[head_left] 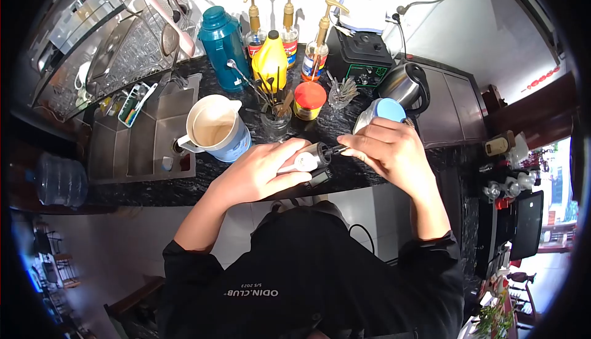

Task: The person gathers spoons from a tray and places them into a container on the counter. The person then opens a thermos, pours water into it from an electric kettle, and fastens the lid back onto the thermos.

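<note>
My left hand (pixel 268 169) is closed around a white cylindrical device (pixel 306 161) with a silver band and a dark end, lying sideways above the counter edge. My right hand (pixel 388 148) pinches a thin dark piece (pixel 337 150) at that end; whether it is attached cannot be made out. A small black object (pixel 319 177) shows just below the device. Behind my right hand stands a jar with a light blue lid (pixel 389 108), partly hidden. To the left of my left hand is a white and blue measuring jug (pixel 215 126).
Behind are a teal thermos (pixel 223 49), yellow bottle (pixel 269 65), pump bottles (pixel 315 56), red-lidded jar (pixel 309 100) and glasses of utensils (pixel 276 119). A steel kettle (pixel 403 86) and black machine (pixel 360 56) stand right. The sink (pixel 148 148) is left, under a dish rack (pixel 111 62).
</note>
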Demonstrator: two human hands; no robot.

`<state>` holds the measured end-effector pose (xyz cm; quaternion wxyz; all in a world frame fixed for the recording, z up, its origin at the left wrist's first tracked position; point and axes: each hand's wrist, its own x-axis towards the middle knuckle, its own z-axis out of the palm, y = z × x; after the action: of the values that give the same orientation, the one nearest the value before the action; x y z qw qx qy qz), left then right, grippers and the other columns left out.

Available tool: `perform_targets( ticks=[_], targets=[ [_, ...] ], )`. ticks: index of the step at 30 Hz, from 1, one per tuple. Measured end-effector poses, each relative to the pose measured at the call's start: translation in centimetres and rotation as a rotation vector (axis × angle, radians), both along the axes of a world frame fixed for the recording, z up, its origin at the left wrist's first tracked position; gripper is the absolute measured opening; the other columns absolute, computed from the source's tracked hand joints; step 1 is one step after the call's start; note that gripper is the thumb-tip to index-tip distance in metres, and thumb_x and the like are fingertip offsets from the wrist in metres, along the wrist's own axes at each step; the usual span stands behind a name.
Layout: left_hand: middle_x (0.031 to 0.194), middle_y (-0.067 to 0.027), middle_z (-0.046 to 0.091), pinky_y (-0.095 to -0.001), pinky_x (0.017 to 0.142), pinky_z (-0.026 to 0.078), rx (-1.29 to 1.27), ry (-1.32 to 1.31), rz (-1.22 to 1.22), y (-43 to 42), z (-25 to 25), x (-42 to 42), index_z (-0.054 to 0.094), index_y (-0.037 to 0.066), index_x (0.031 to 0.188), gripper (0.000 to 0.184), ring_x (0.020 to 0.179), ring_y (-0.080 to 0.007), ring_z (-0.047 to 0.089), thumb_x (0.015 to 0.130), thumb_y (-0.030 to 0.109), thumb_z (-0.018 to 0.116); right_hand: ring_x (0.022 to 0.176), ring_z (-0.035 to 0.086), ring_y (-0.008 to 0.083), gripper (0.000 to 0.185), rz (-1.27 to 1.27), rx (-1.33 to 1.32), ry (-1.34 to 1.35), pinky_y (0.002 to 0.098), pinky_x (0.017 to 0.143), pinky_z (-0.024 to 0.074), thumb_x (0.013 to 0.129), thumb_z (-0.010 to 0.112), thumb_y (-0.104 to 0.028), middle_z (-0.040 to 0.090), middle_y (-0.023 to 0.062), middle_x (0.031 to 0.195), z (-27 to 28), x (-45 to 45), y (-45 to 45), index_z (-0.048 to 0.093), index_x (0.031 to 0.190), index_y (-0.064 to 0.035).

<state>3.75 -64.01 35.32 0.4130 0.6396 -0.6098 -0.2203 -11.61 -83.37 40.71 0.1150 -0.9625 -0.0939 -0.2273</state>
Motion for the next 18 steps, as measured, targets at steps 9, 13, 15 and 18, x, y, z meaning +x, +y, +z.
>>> perform_targets(
  ticks=[9,13,15,18],
  targets=[
    [0.088,-0.0178,0.061,-0.0410,0.065,0.047,0.054,-0.103,-0.070,1.0,-0.3,2.0,0.045,0.003,0.115,0.044,0.079,-0.0369,0.060,0.084,0.030,0.062,0.065,0.059,0.0161,0.021,-0.052,-0.138,0.081,0.0293,0.054,0.0484,0.068,0.072,-0.015,0.060,-0.0004,0.070,1.2,0.7,2.2,0.068,0.089,-0.0101],
    [0.087,-0.0176,0.062,-0.0409,0.065,0.047,0.085,-0.147,-0.087,1.2,-0.3,2.5,0.045,0.004,0.115,0.044,0.078,-0.0367,0.060,0.084,0.030,0.062,0.068,0.061,0.0165,0.023,-0.051,-0.236,0.086,0.0283,0.054,0.0494,0.067,0.070,-0.012,0.061,-0.0002,0.072,1.3,1.0,2.7,0.067,0.089,-0.0083],
    [0.087,-0.0177,0.062,-0.0409,0.065,0.047,0.088,-0.167,-0.084,1.3,0.1,2.5,0.044,0.004,0.115,0.044,0.078,-0.0366,0.060,0.084,0.031,0.062,0.069,0.061,0.0165,0.024,-0.058,-0.248,0.097,0.0280,0.054,0.0495,0.067,0.068,-0.012,0.061,-0.0001,0.073,1.4,1.2,3.1,0.067,0.090,-0.0078],
    [0.087,-0.0176,0.062,-0.0413,0.065,0.047,0.084,-0.220,-0.042,1.4,0.4,2.4,0.045,0.004,0.114,0.043,0.078,-0.0366,0.060,0.084,0.030,0.062,0.070,0.061,0.0161,0.025,-0.064,-0.370,0.152,0.0281,0.054,0.0491,0.067,0.066,-0.011,0.059,0.0003,0.073,1.8,1.4,3.9,0.066,0.092,-0.0071]
  ],
)
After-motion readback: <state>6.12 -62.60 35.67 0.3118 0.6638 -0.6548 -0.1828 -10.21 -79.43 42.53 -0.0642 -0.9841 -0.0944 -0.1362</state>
